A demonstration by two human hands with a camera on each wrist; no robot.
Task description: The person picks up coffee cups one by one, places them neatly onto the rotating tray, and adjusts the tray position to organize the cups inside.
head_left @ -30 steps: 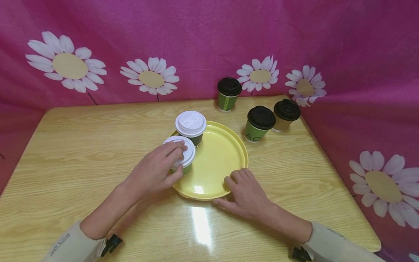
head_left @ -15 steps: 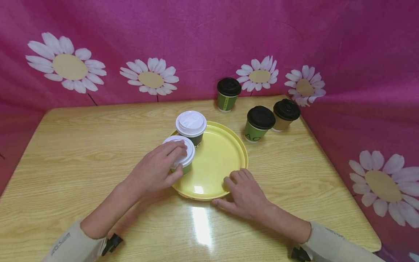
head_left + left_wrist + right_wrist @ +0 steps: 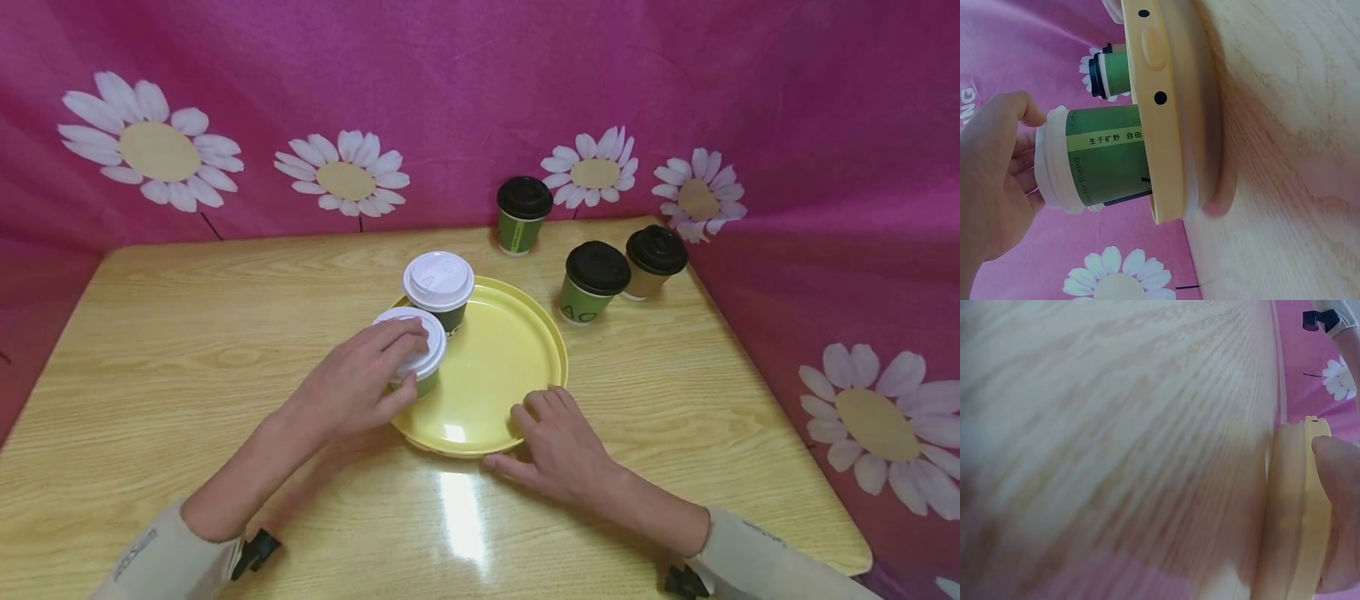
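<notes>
My left hand (image 3: 356, 379) holds a green paper coffee cup (image 3: 1107, 156) by its white lid from above, thumb on the near side and fingers over the far side. The cup stands upright inside the left edge of a round yellow tray (image 3: 502, 358). Just behind it on the tray is a dark paper cup (image 3: 438, 283), also white-lidded. At the tray's near right edge my right hand (image 3: 566, 450) grips the rim, with fingertips over the inside and the thumb outside. In the right wrist view the thumb lies along the yellow side wall.
Beyond the tray to the right stand a green cup with a black lid (image 3: 592, 283) and a brown one with a black lid (image 3: 656, 262). Another black-lidded green cup (image 3: 522, 217) is near the wooden table's (image 3: 225, 333) back edge. A pink flowered cloth (image 3: 465, 83) hangs behind.
</notes>
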